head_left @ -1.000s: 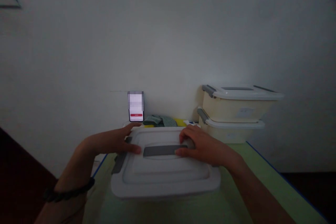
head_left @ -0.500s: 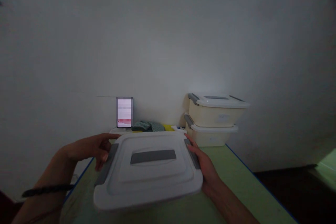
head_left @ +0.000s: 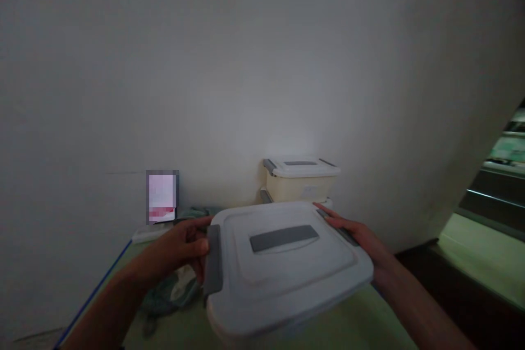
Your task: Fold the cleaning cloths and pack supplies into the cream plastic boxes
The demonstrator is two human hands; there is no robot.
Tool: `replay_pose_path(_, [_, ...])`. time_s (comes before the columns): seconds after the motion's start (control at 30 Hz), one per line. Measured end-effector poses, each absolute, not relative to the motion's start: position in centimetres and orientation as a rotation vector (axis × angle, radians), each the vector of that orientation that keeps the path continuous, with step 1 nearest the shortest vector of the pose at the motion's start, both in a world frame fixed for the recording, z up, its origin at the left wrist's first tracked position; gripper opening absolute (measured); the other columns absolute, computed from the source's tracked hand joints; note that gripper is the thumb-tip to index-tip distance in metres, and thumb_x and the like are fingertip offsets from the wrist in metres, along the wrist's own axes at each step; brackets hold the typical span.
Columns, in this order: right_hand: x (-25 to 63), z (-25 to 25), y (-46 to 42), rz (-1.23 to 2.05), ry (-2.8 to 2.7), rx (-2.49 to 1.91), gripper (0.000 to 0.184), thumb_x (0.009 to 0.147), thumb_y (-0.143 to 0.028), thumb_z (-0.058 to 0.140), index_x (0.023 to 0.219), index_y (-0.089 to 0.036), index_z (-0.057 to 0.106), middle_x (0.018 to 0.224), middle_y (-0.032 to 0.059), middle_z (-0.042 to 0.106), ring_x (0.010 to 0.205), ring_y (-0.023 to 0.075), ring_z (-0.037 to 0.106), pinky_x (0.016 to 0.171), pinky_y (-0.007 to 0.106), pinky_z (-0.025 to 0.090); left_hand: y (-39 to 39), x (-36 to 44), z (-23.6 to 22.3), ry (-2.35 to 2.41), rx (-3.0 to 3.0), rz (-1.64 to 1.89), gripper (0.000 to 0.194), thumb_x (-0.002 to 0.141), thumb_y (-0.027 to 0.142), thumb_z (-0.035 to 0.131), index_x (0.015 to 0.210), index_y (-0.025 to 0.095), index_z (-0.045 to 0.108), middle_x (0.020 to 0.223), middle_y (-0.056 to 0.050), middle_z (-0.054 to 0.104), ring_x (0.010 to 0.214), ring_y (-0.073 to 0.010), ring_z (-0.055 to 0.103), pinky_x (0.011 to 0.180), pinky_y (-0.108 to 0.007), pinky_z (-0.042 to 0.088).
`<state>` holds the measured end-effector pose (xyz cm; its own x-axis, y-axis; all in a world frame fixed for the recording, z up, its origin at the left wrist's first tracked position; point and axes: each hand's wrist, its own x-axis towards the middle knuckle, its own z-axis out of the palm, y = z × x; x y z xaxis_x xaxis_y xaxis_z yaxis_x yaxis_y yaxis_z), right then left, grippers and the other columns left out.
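A storage box with a white lid (head_left: 287,284) and grey side latches is held between my two hands, tilted slightly with its right side higher. My left hand (head_left: 182,251) grips its left side by the latch (head_left: 213,260), fingers curled. On the opposite edge, my right hand (head_left: 361,235) wraps round the right latch, its fingers lying along the lid's rim. A grey handle (head_left: 284,238) lies flat in the middle of the lid. The box's body is mostly hidden under the lid.
Against the wall, a cream storage box (head_left: 299,188) stands on another, whose lower part is hidden. A lit phone (head_left: 162,197) leans at the left. Bunched greenish cloth (head_left: 164,298) lies on the green tabletop (head_left: 135,328). Dark floor and a pale green surface (head_left: 484,257) show at right.
My right hand has moved from the lid's top to its right edge, and my left hand to the left latch. The box has shifted right, uncovering cloth, while the view swung right.
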<state>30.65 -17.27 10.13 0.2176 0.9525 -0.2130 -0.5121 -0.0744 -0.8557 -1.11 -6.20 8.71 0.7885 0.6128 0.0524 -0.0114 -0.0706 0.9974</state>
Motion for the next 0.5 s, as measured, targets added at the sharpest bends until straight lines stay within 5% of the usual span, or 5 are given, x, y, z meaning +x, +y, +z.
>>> replay_pose_path(0.3, [40.0,8.9,-18.5,1.068,-0.756,-1.335,0.048,0.077,-0.018,0.055,0.124,-0.023,0.049,0.105,0.0033,0.069,0.073,0.0168,0.069,0.066,0.029,0.055,-7.5,10.2,6.5,0.526,1.513,0.540,0.051,0.074,0.049,0.061,0.109,0.013,0.055,0.065,-0.002,0.063,0.050,-0.0127,0.058,0.047,-0.022,0.048])
replay_pose_path(0.5, [43.2,4.4,-17.6,0.943,-0.899,-1.508,0.046,0.074,-0.031,0.060,0.118,-0.019,0.053,0.102,0.0092,0.070,0.081,0.0235,0.068,0.071,0.038,0.054,-5.7,13.8,3.9,0.696,1.585,0.418,0.055,0.067,0.055,0.063,0.103,0.015,0.054,0.057,0.002,0.059,0.043,-0.0121,0.055,0.042,-0.023,0.044])
